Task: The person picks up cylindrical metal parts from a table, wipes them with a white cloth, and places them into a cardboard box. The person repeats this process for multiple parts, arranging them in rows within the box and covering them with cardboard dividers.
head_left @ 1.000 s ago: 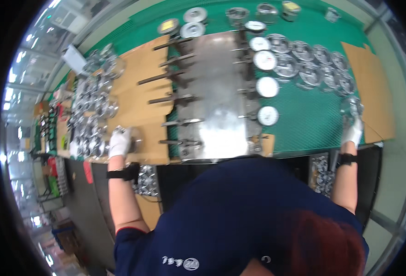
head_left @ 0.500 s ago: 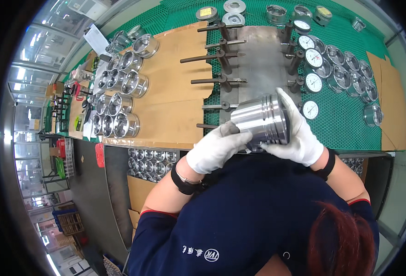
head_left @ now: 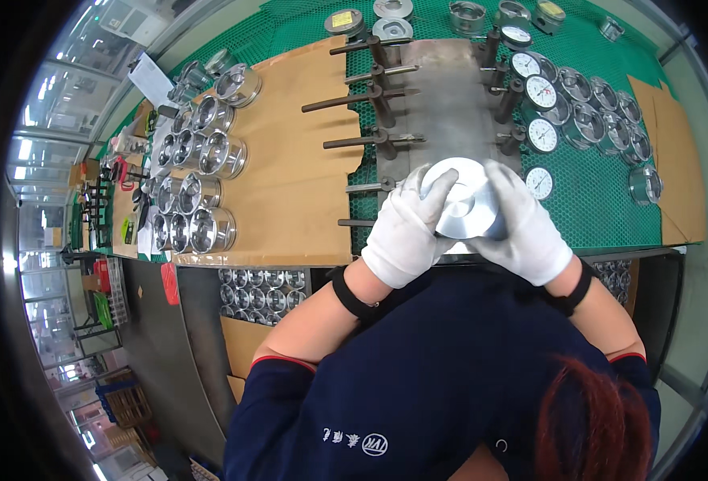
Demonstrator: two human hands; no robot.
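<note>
A shiny metal piston (head_left: 470, 210) is held between my two white-gloved hands at the near edge of the steel plate (head_left: 450, 104). Its round crown, with a recess in it, faces up. My left hand (head_left: 408, 228) grips its left side, the thumb lying over the crown. On the opposite side my right hand (head_left: 528, 228) wraps the piston, its fingers along the rim. The lower part of the piston is hidden by the gloves. Closest to my right hand is a white dial gauge (head_left: 539, 183) on the plate's right side.
Dark clamp rods on posts (head_left: 379, 104) line the plate's left side; several dial gauges (head_left: 540, 92) line the right. Rows of pistons (head_left: 212, 230) stand left on brown cardboard (head_left: 290, 184). More pistons (head_left: 584, 124) stand right on green matting (head_left: 586, 184). Trays of pistons (head_left: 263, 290) sit below the bench.
The piston has turned from lying sideways to crown up. My left hand has moved right and up, from its lower end to its left side. The view has shifted slightly.
</note>
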